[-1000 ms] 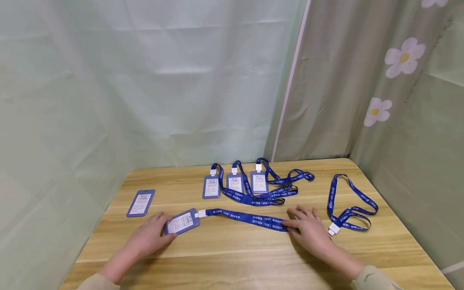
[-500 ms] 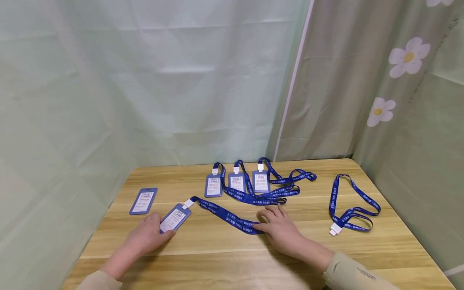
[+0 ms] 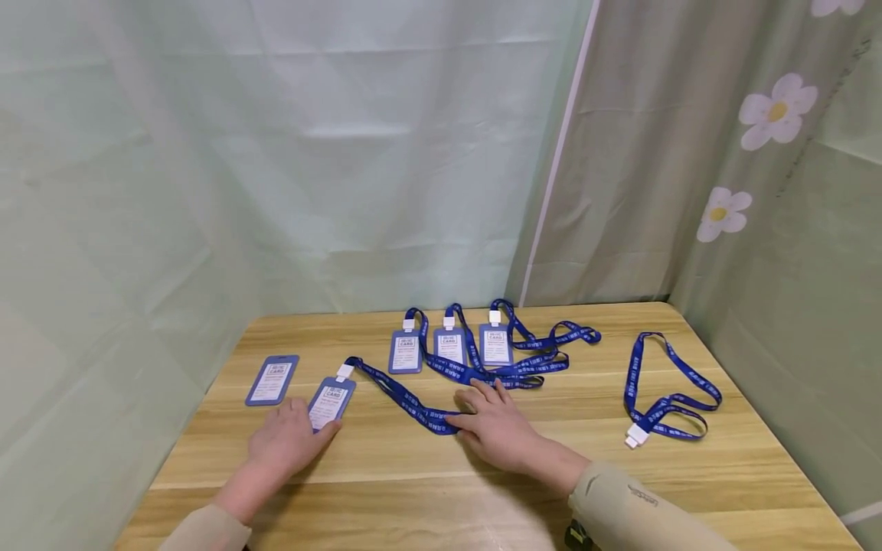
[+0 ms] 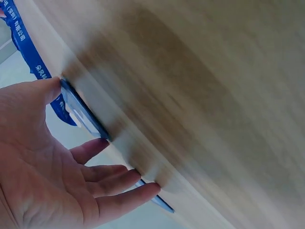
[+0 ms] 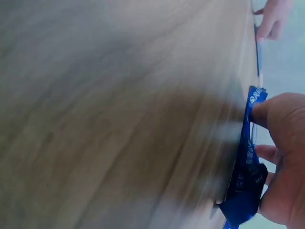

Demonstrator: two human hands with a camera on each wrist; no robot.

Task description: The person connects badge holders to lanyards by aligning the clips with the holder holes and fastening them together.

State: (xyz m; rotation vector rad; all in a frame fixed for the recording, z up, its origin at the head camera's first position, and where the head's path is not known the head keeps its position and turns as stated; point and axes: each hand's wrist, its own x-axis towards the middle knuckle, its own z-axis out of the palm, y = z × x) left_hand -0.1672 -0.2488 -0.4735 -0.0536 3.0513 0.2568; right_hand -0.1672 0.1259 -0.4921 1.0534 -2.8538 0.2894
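Note:
My left hand (image 3: 284, 438) pinches a blue badge holder (image 3: 329, 403) by its side edges. In the left wrist view, the thumb (image 4: 53, 87) and index finger (image 4: 95, 147) meet opposite edges of it. The holder lies with its card face up, its top joined by a white clip (image 3: 345, 371) to a blue printed lanyard (image 3: 416, 408). My right hand (image 3: 498, 430) holds the far end of that lanyard between thumb and fingers, low over the table. Its strap bunches at the fingers in the right wrist view.
Three badge holders (image 3: 405, 352) with lanyards stand in a row at the back, their straps overlapping just beyond my right hand. A badge holder without a strap (image 3: 272, 381) lies beside my left hand. A separate lanyard (image 3: 649, 421) is at the right. Curtains (image 3: 386, 153) surround the wooden table (image 3: 386, 505).
My right hand has moved left with the lanyard's end, so the strap now bends instead of stretching out. My left hand has turned the badge holder nearly upright, clip pointing away.

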